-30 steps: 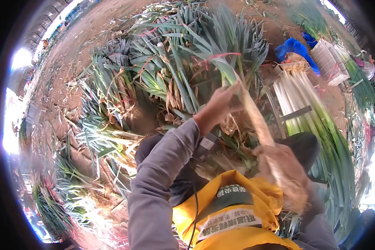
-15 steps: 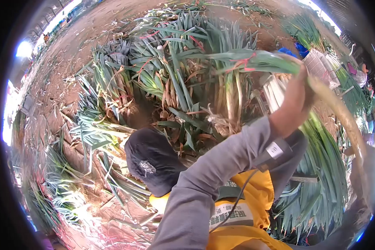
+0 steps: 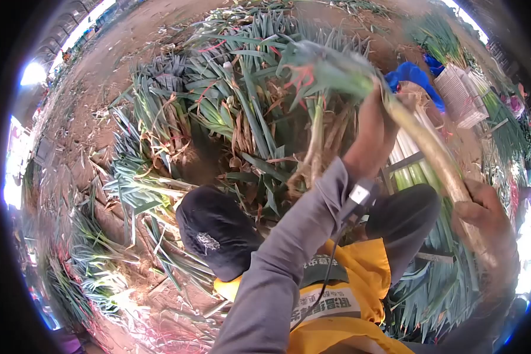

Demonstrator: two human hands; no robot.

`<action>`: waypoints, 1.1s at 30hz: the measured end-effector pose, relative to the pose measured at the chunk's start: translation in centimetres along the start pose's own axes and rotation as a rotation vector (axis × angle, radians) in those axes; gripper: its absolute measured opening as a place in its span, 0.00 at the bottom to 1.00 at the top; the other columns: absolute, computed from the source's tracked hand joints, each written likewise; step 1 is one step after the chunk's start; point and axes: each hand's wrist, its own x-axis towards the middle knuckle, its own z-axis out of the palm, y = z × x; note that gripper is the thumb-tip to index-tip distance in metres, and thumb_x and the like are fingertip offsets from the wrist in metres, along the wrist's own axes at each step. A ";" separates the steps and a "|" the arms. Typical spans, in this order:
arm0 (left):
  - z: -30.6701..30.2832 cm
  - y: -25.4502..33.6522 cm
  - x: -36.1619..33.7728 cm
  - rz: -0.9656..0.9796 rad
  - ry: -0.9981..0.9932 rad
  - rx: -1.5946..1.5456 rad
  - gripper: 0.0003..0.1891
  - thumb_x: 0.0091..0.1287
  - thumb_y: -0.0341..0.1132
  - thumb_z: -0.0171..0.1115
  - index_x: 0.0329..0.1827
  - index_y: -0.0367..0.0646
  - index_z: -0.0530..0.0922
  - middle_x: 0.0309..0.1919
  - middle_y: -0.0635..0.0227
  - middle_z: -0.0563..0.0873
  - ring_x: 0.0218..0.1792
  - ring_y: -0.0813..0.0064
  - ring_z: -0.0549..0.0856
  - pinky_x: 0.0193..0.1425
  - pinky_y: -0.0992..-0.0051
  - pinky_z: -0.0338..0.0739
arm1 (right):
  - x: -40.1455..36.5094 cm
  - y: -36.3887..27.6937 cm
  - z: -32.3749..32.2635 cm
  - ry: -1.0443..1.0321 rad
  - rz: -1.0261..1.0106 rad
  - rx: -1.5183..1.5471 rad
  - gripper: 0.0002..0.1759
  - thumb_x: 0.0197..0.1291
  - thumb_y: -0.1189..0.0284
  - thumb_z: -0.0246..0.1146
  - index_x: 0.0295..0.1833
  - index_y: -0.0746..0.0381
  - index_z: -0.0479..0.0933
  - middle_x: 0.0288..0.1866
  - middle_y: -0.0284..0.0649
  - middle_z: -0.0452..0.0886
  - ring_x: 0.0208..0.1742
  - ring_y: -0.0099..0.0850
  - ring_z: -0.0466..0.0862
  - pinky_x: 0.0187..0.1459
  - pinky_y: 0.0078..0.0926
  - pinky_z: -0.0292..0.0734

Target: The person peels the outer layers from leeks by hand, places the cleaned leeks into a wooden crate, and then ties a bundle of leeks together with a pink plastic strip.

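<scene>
A long leek [image 3: 423, 141] is held in both hands. The left hand [image 3: 374, 127] is closed around it below the green leaves, and the right hand [image 3: 484, 215] is wrapped around what seems to be the blurred root end. Heaped leeks [image 3: 218, 100] are spread over the dirt beyond, and trimmed stalks [image 3: 404, 156] are stacked near a white basket [image 3: 463, 88].

The leek [image 3: 432, 154] is pale and green, the apron [image 3: 366, 277] yellow.

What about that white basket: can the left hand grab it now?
Probably not: the left hand is shut on the leek, and the basket lies farther off, past the blue cloth.
</scene>
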 end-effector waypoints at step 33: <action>22.3 16.4 -7.0 0.500 -0.450 0.611 0.11 0.80 0.35 0.55 0.57 0.36 0.75 0.43 0.58 0.82 0.40 0.66 0.84 0.49 0.64 0.87 | 5.4 -0.3 4.0 0.037 -0.835 -0.297 0.20 0.72 0.67 0.62 0.61 0.68 0.73 0.34 0.39 0.79 0.32 0.28 0.80 0.34 0.31 0.75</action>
